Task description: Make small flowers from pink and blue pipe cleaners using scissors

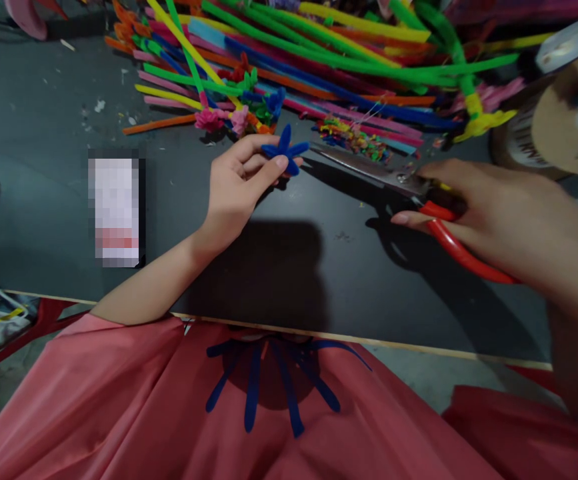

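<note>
Between the thumb and fingers of my left hand [239,180] is a blue pipe-cleaner flower [285,151], its fuzzy petals spread out. My right hand [493,207] is wrapped around the red handles of a pair of scissors [369,168]. The metal blades point left, with their tips close to the flower's right petal; they look closed or nearly so. Just beyond the blades lies a small heap of multicoloured clippings [353,137] on the dark table [279,287].
Many coloured pipe cleaners [319,60] are piled across the back. A pixelated phone-like rectangle [117,210] lies at left. A round brown container [523,133] stands at the right. The table's pale front edge [369,340] runs before a pink garment [133,400] with blue strips.
</note>
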`<act>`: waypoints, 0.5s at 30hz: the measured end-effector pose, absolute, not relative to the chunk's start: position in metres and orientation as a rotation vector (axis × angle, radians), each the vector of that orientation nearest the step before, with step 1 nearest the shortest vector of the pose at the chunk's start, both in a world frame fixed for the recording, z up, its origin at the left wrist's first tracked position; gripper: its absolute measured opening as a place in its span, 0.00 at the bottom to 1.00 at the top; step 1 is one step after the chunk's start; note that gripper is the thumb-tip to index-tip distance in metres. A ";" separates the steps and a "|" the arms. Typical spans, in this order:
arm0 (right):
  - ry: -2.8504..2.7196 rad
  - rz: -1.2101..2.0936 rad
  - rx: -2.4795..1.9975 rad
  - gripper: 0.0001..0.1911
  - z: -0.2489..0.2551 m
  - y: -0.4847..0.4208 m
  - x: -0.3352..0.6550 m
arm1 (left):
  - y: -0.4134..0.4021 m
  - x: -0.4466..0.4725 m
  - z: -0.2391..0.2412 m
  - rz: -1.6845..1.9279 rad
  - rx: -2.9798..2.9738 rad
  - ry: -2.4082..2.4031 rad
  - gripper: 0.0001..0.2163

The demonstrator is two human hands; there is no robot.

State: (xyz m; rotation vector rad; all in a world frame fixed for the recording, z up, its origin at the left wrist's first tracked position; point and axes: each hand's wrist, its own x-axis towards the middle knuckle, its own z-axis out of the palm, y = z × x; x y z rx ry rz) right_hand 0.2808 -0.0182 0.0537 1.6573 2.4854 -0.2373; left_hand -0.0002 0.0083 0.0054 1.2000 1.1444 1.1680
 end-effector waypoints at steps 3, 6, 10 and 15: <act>2.578 -0.298 1.684 0.39 0.052 -0.017 0.282 | 0.010 -0.001 -0.001 1.221 1.286 1.125 0.10; 2.617 -0.374 1.727 0.38 0.051 -0.016 0.284 | 0.013 -0.001 -0.005 1.259 1.357 1.102 0.11; 2.651 -0.457 1.748 0.38 0.051 -0.014 0.282 | 0.012 0.000 -0.001 1.225 1.271 1.070 0.10; 2.697 -0.545 1.732 0.36 0.052 -0.014 0.278 | 0.008 0.002 0.006 1.131 1.149 1.075 0.10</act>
